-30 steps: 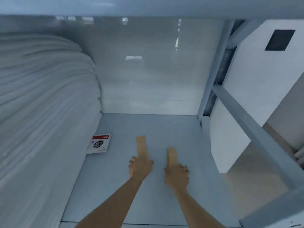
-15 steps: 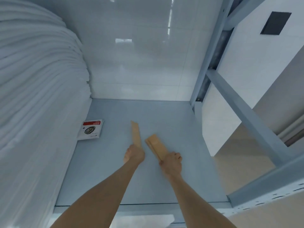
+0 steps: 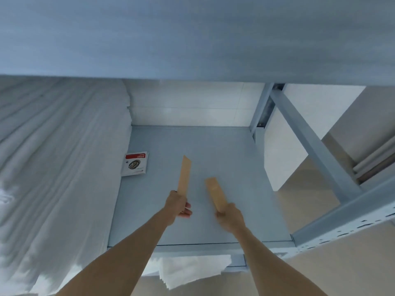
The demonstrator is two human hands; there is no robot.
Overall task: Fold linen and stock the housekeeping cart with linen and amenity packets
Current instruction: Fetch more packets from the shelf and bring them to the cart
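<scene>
Head view: left hand curled round the near end of a tan packet, gripping it, far end pointing up and away over the grey shelf. Right hand likewise closed on the near end of a second tan packet, tilted left toward the first, the two apart. Whether either packet touches the shelf: cannot tell. Red-and-white sachet flat on the shelf beside the stacked white linen filling the left side. More white linen showing beneath the shelf's front edge.
</scene>
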